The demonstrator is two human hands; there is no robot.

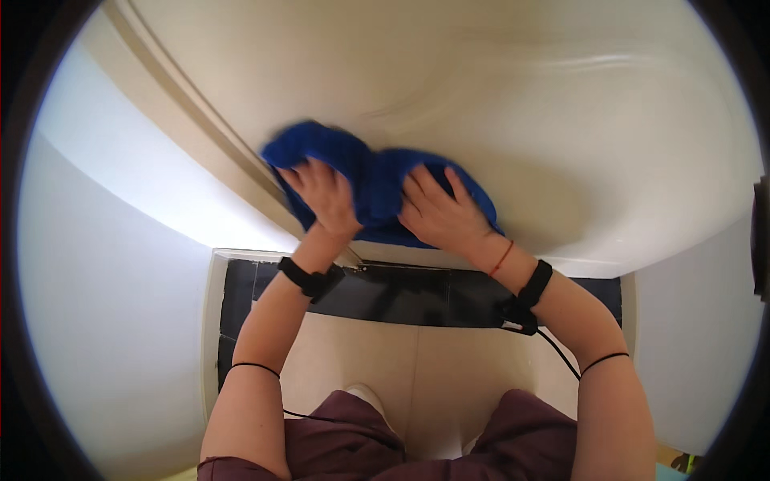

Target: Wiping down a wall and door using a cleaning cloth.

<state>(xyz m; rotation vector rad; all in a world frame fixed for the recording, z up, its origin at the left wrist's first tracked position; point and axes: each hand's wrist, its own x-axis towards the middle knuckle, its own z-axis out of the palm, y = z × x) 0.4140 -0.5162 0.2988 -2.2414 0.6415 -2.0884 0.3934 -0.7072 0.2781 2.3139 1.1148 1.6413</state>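
A blue cloth [380, 192], soft like a towel, lies bunched against a glossy cream panel [541, 120] that looks like a door. My left hand [325, 195] is on the cloth's left part, its fingertips partly covered by a fold. On the right part rests my right hand [442, 210], fingers spread and pressing the cloth to the panel. A raised fold stands between the two hands. Some blur shows on the cloth and the left hand. The cloth's upper left end lies near the seam [234, 132] at the panel's side.
Below the panel runs a black tiled threshold [409, 294], with beige floor tiles [415, 361] nearer me. White walls [108, 288] stand on both sides. Black straps [535, 285] with small devices sit on my wrists, and thin cables run along my arms.
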